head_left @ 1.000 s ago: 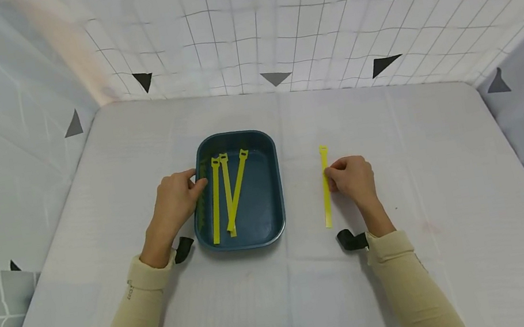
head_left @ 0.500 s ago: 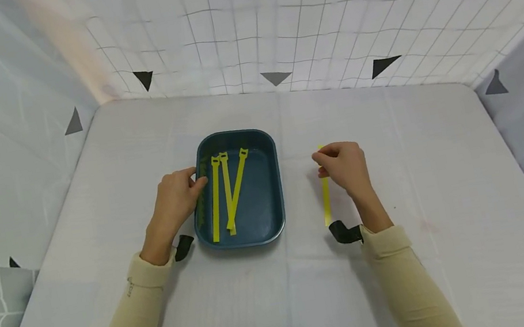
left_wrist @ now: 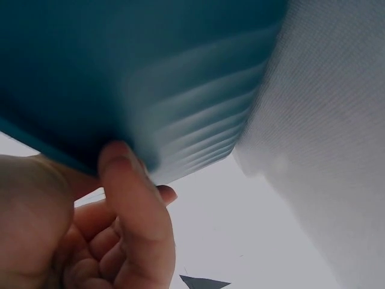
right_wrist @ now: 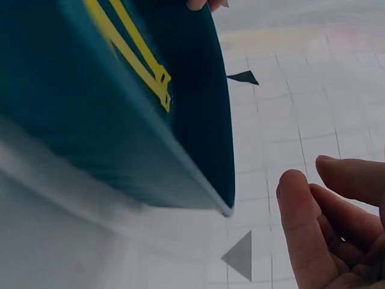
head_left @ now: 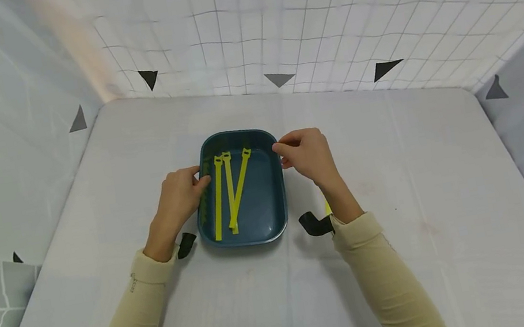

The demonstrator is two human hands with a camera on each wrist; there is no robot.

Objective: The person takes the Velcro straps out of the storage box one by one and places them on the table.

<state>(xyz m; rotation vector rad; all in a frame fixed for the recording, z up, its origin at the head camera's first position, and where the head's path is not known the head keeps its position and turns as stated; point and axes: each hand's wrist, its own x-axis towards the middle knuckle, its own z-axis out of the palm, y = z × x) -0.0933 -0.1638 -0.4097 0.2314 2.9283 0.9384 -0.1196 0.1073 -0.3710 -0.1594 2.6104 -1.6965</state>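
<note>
A dark teal rectangular tray (head_left: 264, 204) holds several yellow slotted-head cable straps (head_left: 218, 200), lying lengthwise, one slanting across another. My left hand (head_left: 177, 196) pinches the tray's left rim; the left wrist view shows the thumb (left_wrist: 132, 186) against the teal wall. At the upper right rim is my right hand (head_left: 310, 156), thumb and forefinger apart with nothing between them in the right wrist view, where the fingers (right_wrist: 298, 220) stand just off the tray's corner. Another yellow strap (head_left: 328, 208) lies on the table, mostly hidden under the right forearm.
A white cloth covers the table (head_left: 247, 318). Behind it rises a white grid-patterned curtain (head_left: 300, 22) with dark triangle markers. Black curved pieces (head_left: 316, 224) stick out from both cuffs.
My right hand has let go of the loose strap, lifted off it and moved left to the tray's right rim. The left hand stays on the left rim, and the tray has barely shifted.
</note>
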